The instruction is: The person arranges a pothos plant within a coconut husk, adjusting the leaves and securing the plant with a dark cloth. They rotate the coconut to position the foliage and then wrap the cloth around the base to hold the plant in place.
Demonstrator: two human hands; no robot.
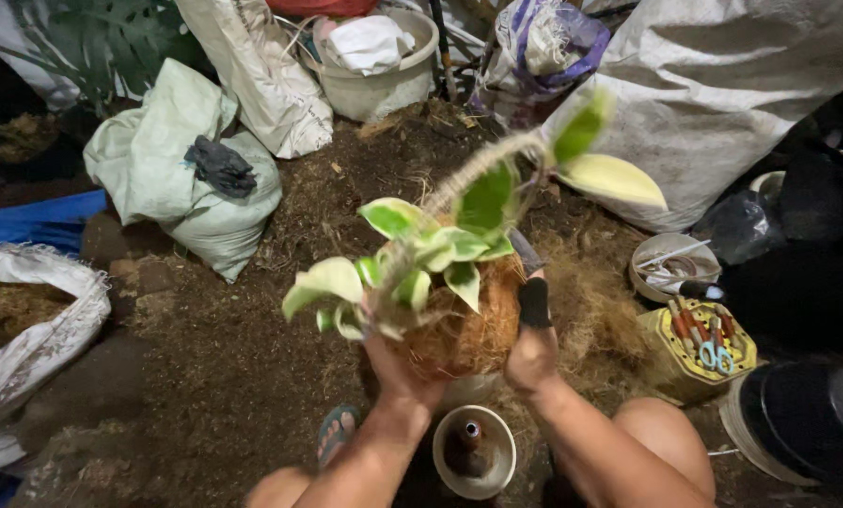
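Nearest, a white cup [473, 458] sits below and between both wrists. Left hand [395, 369] cups the underside of a coconut-fibre root ball [468, 325]; right hand [532, 350] clasps its side, thumb in a black sleeve. Above the hands rises the variegated plant [440, 249]. Beyond, sacks [181, 165] and a pale bucket [379, 80].

Plant ball [464, 325] at centre, between left hand [398, 372] at 7 o'clock and right hand [532, 353] at 5. Pot [475, 453] below at 6. Tool tin [699, 348] at 3, bowl [673, 263] behind it. Sack [172, 165] at 10, glove [219, 167] on it. Bucket [379, 71] at 12, cloth [370, 42] in it.
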